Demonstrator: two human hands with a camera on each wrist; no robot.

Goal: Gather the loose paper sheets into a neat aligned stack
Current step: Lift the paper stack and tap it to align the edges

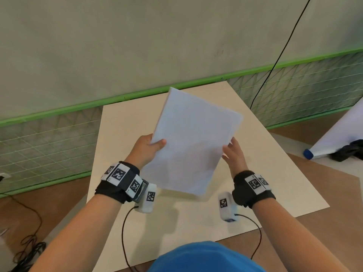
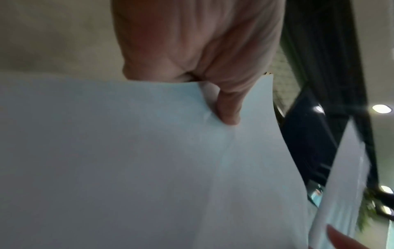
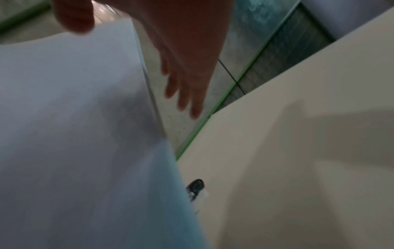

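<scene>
A stack of white paper sheets (image 1: 193,140) hangs tilted in the air above the beige board (image 1: 275,173). My left hand (image 1: 149,148) pinches its left edge, thumb on top and fingers beneath; the left wrist view shows the thumb (image 2: 229,107) pressed on the paper stack (image 2: 138,160). My right hand (image 1: 232,154) lies against the stack's right edge with straight fingers. In the right wrist view those fingers (image 3: 187,91) stretch out beside the stack's edge (image 3: 85,126), and whether they touch it is unclear. No loose sheets show on the board.
The beige board lies on a brown floor (image 1: 324,232). Behind it runs a green-framed mesh fence (image 1: 49,138). A rolled white sheet with a blue cap (image 1: 334,138) and a black object lie at the right. Black cables (image 1: 29,250) trail at the lower left.
</scene>
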